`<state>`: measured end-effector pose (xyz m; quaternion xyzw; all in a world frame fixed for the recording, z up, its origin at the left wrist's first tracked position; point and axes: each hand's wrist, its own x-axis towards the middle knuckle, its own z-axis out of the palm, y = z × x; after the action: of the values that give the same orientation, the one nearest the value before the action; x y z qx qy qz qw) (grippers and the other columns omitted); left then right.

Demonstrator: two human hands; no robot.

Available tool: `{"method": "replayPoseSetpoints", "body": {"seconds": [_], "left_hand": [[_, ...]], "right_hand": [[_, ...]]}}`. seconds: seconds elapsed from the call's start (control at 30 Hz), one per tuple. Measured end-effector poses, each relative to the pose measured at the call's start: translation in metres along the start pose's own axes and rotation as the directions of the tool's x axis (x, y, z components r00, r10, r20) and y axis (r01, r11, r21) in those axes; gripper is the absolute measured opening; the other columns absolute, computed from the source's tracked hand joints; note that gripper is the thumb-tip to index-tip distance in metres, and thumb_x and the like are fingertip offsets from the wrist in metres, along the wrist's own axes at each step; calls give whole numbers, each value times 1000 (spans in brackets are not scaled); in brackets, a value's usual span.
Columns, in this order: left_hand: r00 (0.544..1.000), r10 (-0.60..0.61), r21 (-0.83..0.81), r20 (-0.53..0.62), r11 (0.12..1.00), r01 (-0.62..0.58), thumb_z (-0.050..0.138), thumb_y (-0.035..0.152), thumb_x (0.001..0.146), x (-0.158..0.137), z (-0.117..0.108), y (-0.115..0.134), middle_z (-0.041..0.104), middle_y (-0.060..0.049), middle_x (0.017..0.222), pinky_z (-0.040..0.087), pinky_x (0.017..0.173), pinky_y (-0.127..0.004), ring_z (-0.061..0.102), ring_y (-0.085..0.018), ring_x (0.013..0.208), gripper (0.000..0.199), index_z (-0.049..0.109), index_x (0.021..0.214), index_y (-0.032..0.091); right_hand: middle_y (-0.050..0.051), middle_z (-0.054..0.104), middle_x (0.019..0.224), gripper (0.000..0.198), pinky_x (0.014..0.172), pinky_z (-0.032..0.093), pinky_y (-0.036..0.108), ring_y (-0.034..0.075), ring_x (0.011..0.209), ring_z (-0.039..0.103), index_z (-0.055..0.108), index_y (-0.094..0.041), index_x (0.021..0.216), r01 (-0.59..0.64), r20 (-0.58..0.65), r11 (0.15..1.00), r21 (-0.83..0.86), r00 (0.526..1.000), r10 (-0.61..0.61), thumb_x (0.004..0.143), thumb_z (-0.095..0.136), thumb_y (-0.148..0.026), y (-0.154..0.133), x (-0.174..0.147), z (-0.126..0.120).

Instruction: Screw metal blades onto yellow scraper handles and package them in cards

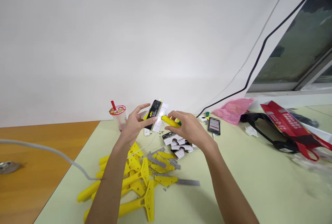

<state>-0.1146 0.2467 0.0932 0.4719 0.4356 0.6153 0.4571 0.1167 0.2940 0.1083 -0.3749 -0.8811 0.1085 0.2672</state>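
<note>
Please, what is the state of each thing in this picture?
Black-and-white card: tilted, in the left hand
Yellow piece: held by the right hand
Yellow T-shaped tools: lying, some overlapping
Cup: upright, lidded, straw inserted
Phone: screen lit, cable plugged in
Pink bag: crumpled

yellow scrapers (131, 180): partly behind left forearm (114, 173) | phone (214, 127) top: blurred

The packaging card (156, 107) pairs black and white with a touch of yellow, the handle (169, 121) is bright yellow like the scrapers (89, 191), and the blades (188, 182) are grey. The worktop (197, 208) is pale green, the plastic bag (233, 109) pink, the carrier bag (286, 123) red with white lettering, the straw (113, 105) red.
</note>
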Motion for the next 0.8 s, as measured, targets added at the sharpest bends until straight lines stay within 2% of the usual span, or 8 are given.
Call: {"method": "replayPoseSetpoints", "body": {"seconds": [0.2,0.3,0.37,0.43,0.57,0.7,0.8], "left_hand": [[984,142,32,-103,990,-140,102,38,65,0,6,3,82,-12,115,60,79,-30,75,-24,100,67,77,124,18],[975,195,48,-105,980,-191,100,41,68,-3,11,5,83,-12,116,62,80,-32,76,-25,100,60,80,120,19],[970,222,59,-103,974,-217,99,42,71,-6,14,7,83,-12,116,63,83,-34,77,-26,103,53,82,115,19],[964,248,73,-98,968,-241,98,42,73,-8,17,9,83,-12,116,64,87,-35,77,-27,106,47,83,111,19],[961,267,112,-67,959,-259,96,41,76,-11,20,11,83,-12,117,65,87,-38,78,-29,105,42,85,110,20],[957,285,134,-54,952,-276,96,39,76,-12,18,11,83,-12,117,64,91,-39,78,-30,108,41,86,110,20],[962,272,190,-18,946,-264,95,39,78,-12,18,10,84,-11,113,64,89,-38,78,-29,105,37,87,110,20]], "right_hand": [[0,75,96,31,67,35,32,18,72,58,65,-27,101,14,64,999,31,998,-16,89,86,-45,0,-5,-2],[-1,71,85,39,63,34,32,17,68,54,61,-26,90,4,111,994,112,994,-17,87,85,-57,-1,-7,-4],[0,70,82,43,64,37,33,18,69,56,61,-25,87,-2,146,986,169,989,-23,89,80,-64,-2,-8,-5],[2,73,88,44,68,41,34,20,76,62,65,-25,90,-16,161,979,204,987,-17,90,77,-68,-3,-8,-6],[6,79,97,49,71,47,35,25,87,69,71,-25,107,-74,122,975,208,991,49,86,80,-68,-1,-8,-8],[2,80,85,50,62,46,32,22,69,72,64,-25,115,-142,113,935,324,987,110,90,78,-66,2,-9,-13],[0,78,84,48,54,42,29,23,67,77,59,-27,118,-167,106,890,425,985,134,94,74,-66,3,-10,-17]]}}
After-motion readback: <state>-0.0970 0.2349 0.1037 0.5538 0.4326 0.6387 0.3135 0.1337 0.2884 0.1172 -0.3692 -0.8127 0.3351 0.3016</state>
